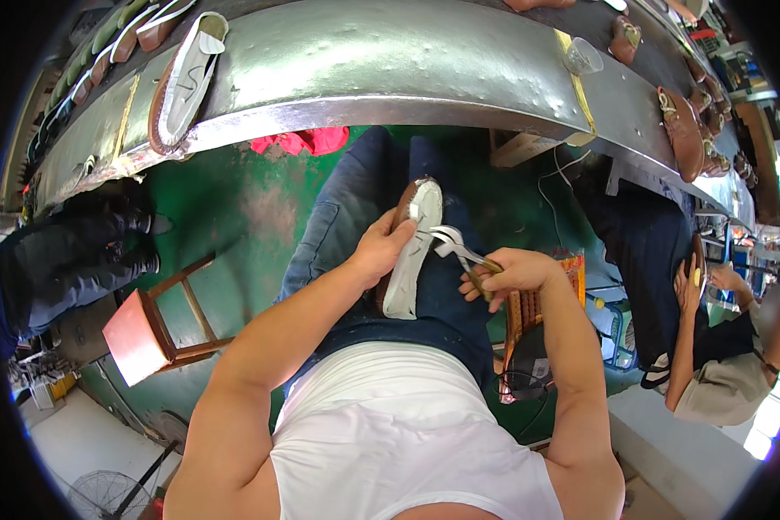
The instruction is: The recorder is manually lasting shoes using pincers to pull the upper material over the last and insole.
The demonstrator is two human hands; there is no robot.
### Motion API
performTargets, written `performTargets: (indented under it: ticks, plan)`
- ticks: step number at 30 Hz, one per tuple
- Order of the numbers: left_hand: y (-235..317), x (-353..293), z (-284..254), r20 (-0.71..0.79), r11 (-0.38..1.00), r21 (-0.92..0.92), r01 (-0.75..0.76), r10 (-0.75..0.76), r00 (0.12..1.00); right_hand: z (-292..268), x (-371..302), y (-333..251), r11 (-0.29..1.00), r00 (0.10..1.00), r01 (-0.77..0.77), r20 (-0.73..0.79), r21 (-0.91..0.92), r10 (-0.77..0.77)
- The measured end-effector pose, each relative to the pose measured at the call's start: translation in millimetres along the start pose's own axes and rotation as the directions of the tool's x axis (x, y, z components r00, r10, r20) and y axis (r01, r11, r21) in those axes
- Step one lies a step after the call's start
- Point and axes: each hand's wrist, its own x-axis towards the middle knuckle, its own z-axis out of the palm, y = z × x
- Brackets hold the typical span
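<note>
A shoe (403, 286) with brown upper edges rests across my thighs, its whitish underside turned up. My left hand (378, 251) is closed around its side, thumb lying on the underside. In my right hand (522, 270) is a pair of pincers (447, 236), gripped by the handles. Their metal head is at the right edge of the shoe, near its middle; whether the jaws touch it I cannot tell.
A metal-topped bench (390, 65) curves ahead, with another upturned shoe (186, 82) at left and brown shoes (683, 130) at right. A plastic cup (583, 57) stands there. A stool (139, 338) is on my left; a co-worker (728, 373) sits on my right.
</note>
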Motion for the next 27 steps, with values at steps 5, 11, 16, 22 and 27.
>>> performTargets:
  ticks: [5,11,16,22,27]
  plan:
    - [1,1,6,-0.083,0.998,0.050,0.031,-0.026,0.996,22,3,-40,0.938,0.952,-0.101,-0.307,-0.332,-0.006]
    - [3,7,7,-0.108,0.955,0.278,0.103,-0.075,0.991,39,29,-74,0.576,0.853,-0.179,-0.418,-0.798,-0.313]
    - [5,13,-5,-0.052,0.925,0.365,0.107,-0.095,0.994,47,26,-65,0.480,0.800,-0.144,-0.387,-0.865,-0.458]
    - [35,19,-23,0.077,0.921,0.259,0.291,-0.320,0.944,50,-9,-42,0.776,0.932,-0.140,-0.347,-0.615,-0.106]
    - [43,16,-18,0.093,0.889,0.267,0.372,-0.408,0.908,79,7,-13,0.384,0.907,-0.022,-0.179,-0.923,-0.380]
